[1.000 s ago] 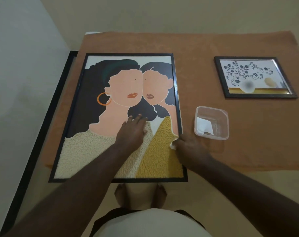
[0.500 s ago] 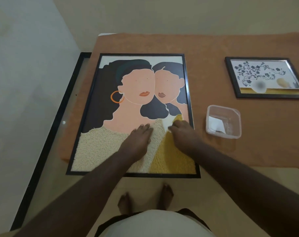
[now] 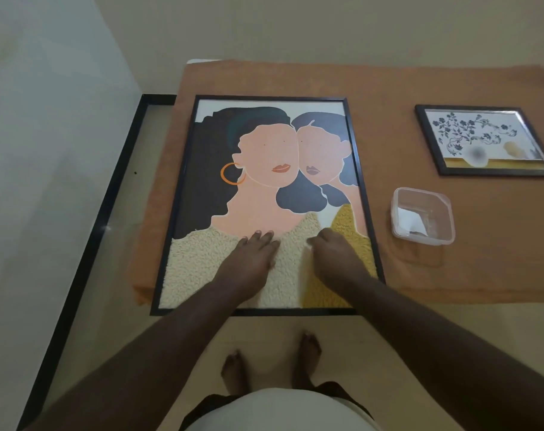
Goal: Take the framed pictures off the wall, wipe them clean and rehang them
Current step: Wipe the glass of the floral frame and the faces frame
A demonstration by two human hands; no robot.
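Right hand (image 3: 334, 255) had slid left from the picture's right edge, a second back, to the lower middle of the large framed picture (image 3: 264, 169), now just beside the left hand (image 3: 253, 259). Left hand stayed in about the same spot, flat on the glass, fingers straight, pressing down on the cream part of the artwork. Right hand was curled around a small white wipe (image 3: 309, 242), only a bit of it showing at the fingertips, pressed to the glass. Hands apart, near each other, not touching.

Large picture lay flat on the orange cloth (image 3: 420, 281) covering the table, its near edge overhanging the table edge. Small framed picture (image 3: 482, 138) with a floral print lay flat on the cloth at far right, well apart. Clear plastic container (image 3: 423, 216) sat between the two frames, just right of the large one, something white inside. Bare feet (image 3: 270, 362) on the floor below.
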